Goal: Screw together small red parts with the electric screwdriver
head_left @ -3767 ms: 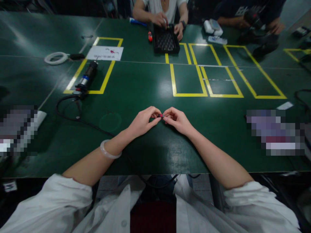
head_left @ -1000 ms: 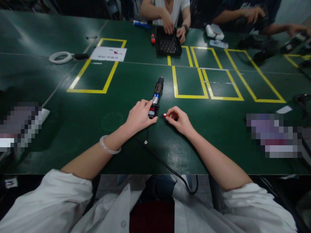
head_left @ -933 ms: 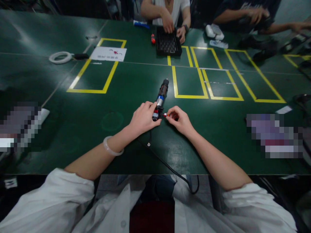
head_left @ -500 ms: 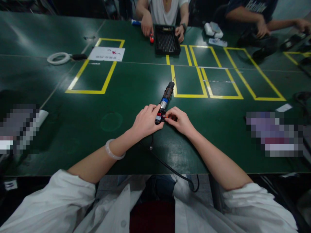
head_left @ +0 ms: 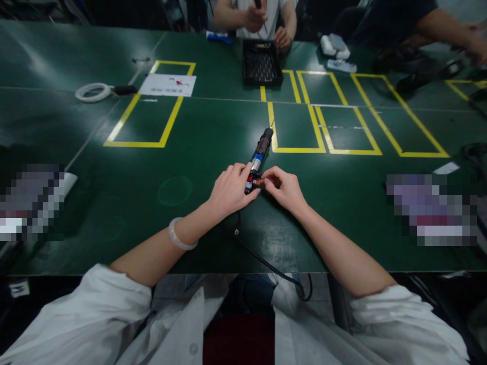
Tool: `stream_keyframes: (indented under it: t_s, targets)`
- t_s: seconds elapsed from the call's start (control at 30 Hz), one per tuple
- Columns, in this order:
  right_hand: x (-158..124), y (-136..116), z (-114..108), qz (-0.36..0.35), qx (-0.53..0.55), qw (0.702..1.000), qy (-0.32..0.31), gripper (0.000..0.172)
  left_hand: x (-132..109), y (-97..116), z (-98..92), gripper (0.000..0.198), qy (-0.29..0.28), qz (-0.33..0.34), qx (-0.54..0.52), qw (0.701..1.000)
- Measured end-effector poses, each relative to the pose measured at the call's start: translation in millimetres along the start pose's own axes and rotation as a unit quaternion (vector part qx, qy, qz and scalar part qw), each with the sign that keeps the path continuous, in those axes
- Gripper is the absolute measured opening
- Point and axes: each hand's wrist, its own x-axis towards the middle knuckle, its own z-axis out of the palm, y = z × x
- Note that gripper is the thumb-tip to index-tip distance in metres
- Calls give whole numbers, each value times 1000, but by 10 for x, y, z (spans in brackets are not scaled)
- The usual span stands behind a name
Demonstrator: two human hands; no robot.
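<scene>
- At the far left, a thing hidden by coarse pixels (head_left: 30, 197) lies on the smooth, shiny green surface (head_left: 213, 121).
- Next comes a white cable (head_left: 92, 93), wound in a round coil, with a black end.
- A flat white sheet (head_left: 167, 85) with dark and red print lies across a frame of yellow tape (head_left: 133, 145).
- The left hand (head_left: 230, 188), behind a pale, rounded bangle (head_left: 182, 234), grips the rear end of the tool and covers a part of it.
- A thin black wire with a small metal ring (head_left: 236, 231) comes out below this hand, near a thick black cord (head_left: 272, 272), which hangs over the edge.
- The tool (head_left: 262, 147) is a long cylinder, black and brown, with a blue band and a bright silver section. It lies slanted in front of the person, and its thin tip points away.
- The right hand (head_left: 281, 187) pinches a small orange-red piece (head_left: 259, 182) against the tool's rear; the fingers hide the rest of the piece.
- Beyond the tool is a black rectangular tray (head_left: 262, 81), with a co-worker's hands above and beside it.
- To the right are more yellow tape frames and a second pixelated thing (head_left: 429, 208).
</scene>
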Motion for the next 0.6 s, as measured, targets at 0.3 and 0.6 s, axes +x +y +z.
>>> stream_keyframes:
  t_s: [0.3,0.6]
  targets:
    - [-26,20,39,-21,37,998,-41,6,23,10,-30,67,-14,-26,40,999]
    - [-21,46,38,-39,44,995,-83,7,-45,-643,-189,70,-36,-85,60,994]
